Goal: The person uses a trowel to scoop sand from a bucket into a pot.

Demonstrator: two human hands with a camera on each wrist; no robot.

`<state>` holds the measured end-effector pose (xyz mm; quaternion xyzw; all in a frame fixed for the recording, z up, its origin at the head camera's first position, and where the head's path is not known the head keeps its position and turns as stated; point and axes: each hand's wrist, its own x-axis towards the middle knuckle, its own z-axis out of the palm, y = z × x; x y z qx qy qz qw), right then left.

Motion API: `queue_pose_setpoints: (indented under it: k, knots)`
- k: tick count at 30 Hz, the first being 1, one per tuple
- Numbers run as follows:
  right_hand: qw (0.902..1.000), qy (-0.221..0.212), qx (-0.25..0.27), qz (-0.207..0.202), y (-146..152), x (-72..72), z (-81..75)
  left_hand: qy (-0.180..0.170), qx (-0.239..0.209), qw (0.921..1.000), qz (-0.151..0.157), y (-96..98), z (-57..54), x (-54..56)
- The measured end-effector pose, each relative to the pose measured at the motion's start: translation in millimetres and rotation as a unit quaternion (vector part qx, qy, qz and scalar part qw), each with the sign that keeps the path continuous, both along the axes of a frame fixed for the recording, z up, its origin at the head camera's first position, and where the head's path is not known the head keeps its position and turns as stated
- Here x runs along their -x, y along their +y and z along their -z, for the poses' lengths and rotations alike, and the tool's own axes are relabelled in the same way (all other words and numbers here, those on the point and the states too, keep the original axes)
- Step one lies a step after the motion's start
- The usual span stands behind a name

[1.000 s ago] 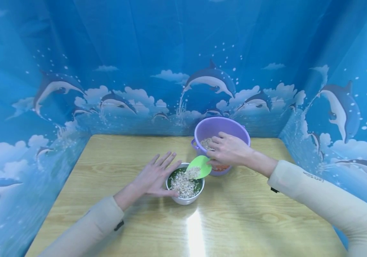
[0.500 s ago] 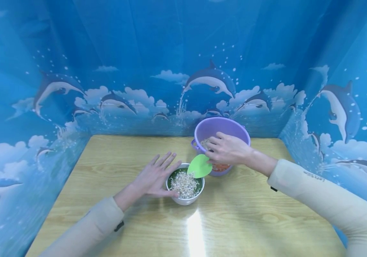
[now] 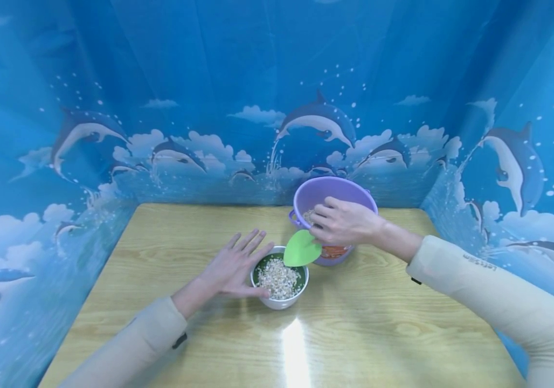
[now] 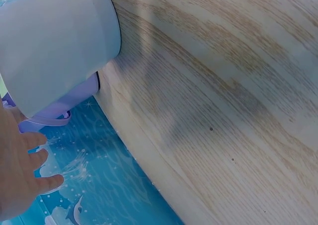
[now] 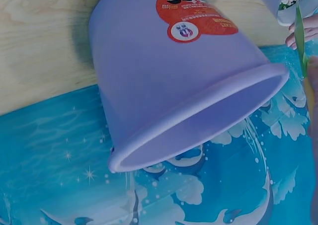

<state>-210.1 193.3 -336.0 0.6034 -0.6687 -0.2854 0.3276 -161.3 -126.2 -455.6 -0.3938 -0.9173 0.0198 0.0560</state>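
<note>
A white bowl (image 3: 279, 304) with a green inside stands on the table, a mound of pale grains (image 3: 277, 277) in it. Against its left side lies my left hand (image 3: 230, 269), fingers spread straight and thumb at the near rim. My right hand (image 3: 342, 221) pinches the handle of a green, leaf-shaped scoop (image 3: 303, 248), its blade tipped over the bowl's far right edge. In the right wrist view the scoop (image 5: 300, 34) is seen edge-on, with part of a yellowish handle. The left wrist view shows the bowl's smooth outer wall (image 4: 59, 41).
Just behind the bowl is a purple bucket (image 3: 330, 186) with a red sticker (image 5: 196, 11) and more pale grains (image 3: 308, 217) inside, partly hidden by my right hand. The wooden table (image 3: 170, 231) ends at a blue dolphin-print curtain (image 3: 238, 134).
The scoop has tilted over, and the grains that lay on its blade are no longer seen there. It has risen slightly with my right hand. My left hand and the bowl have stayed put.
</note>
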Motion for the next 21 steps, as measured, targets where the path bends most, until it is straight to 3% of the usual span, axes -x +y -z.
queue_pose_setpoints:
  k: [21]
  knots:
    - [0.9998, 0.013, 0.013, -0.011, 10.9, 6.3, -5.4, -0.010, -0.006, 0.9999, 0.001, 0.4, -0.9, 0.9]
